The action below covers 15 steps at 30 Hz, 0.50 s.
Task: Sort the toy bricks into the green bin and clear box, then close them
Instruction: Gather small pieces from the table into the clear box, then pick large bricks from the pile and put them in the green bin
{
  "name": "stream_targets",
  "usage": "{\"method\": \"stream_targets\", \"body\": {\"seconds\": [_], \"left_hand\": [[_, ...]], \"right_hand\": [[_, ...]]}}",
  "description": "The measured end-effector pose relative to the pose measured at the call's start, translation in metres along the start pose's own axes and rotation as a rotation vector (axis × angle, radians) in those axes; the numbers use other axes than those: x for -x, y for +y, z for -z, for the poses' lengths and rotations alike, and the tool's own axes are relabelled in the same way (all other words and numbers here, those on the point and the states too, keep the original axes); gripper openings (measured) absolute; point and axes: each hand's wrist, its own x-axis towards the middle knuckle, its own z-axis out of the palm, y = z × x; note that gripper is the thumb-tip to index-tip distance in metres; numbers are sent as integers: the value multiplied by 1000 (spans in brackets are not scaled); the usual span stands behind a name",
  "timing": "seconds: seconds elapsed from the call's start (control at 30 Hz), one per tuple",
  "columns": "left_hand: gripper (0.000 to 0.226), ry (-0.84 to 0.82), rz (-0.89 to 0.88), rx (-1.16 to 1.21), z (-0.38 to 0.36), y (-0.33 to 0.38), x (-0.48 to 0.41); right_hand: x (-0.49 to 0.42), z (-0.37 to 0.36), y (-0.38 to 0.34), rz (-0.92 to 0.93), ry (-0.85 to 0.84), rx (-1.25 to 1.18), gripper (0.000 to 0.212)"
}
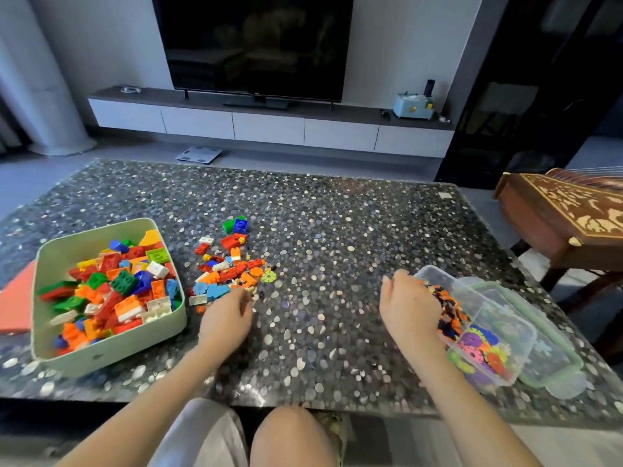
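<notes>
The green bin (111, 352) stands at the left, open and heaped with large toy bricks (114, 291). A loose pile of bricks and small flower pieces (229, 267) lies right of it. My left hand (226, 318) is at the pile's near edge, fingers curled down onto small pieces; whether it holds any is hidden. The clear box (499, 335) sits open at the right, holding small orange and dark pieces and coloured gear discs. My right hand (409, 308) hovers over the box's left rim with its fingers loosely spread and its fingertips hidden.
The clear lid with a green rim (559, 365) lies under and beside the clear box. A red lid (17, 298) lies left of the green bin. A carved wooden instrument (566, 214) stands off the table's right edge. My knees are below the table's front edge.
</notes>
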Motion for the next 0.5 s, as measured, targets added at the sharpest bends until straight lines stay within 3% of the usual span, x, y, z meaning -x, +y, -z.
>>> {"method": "stream_targets", "body": {"seconds": [0.03, 0.1, 0.2, 0.33, 0.5], "left_hand": [[14, -8, -6, 4, -1, 3, 0], [13, -16, -13, 39, -4, 9, 1], [13, -15, -1, 72, -2, 14, -1], [21, -2, 93, 110, 13, 3, -10], [36, 95, 279, 112, 31, -33, -15]], "right_hand": [[-4, 5, 14, -56, 18, 25, 24], [-10, 9, 36, -169, -103, 124, 33], [-9, 6, 39, -134, -157, 195, 39], [5, -3, -7, 121, -124, -174, 30], [23, -32, -77, 227, -311, -458, 31]]}}
